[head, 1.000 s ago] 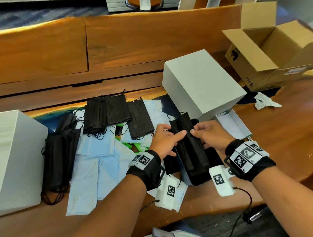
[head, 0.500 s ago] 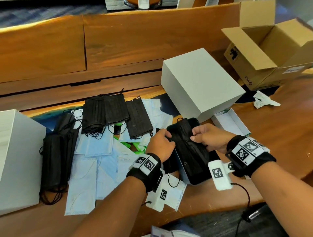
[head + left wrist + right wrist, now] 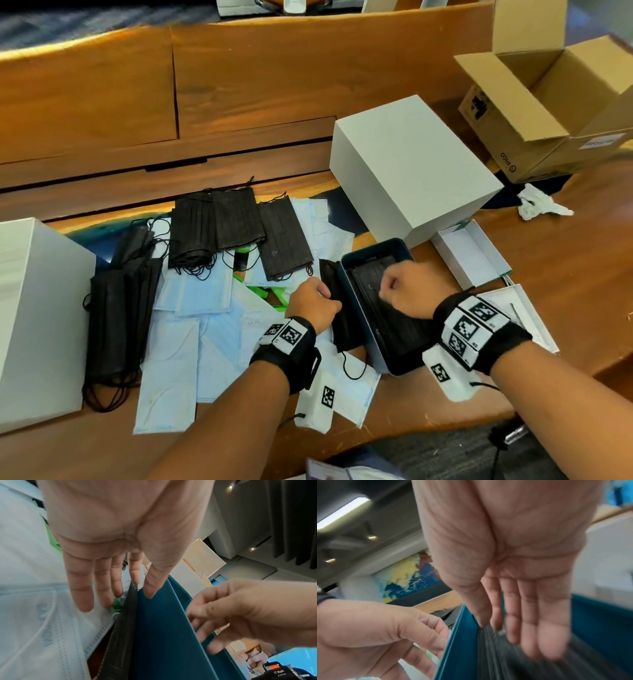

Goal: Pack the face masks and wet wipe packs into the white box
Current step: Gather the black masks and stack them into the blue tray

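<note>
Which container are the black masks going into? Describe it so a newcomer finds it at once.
Start at the big closed white box mid-table; just in front of it lies a shallow dark teal tray between both hands. Unlike the white boxes around it, it is open, round-cornered and lined with black masks.

The head camera is looking steeply down from above at the wooden table [image 3: 565, 274], taking in both forearms at the lower frame. The left wrist camera is sitting very close behind the left hand [image 3: 120, 534], facing along its fingers. The right wrist camera is doing likewise behind the right hand [image 3: 522, 561]. All three are sharing the teal box [image 3: 373, 346].
</note>
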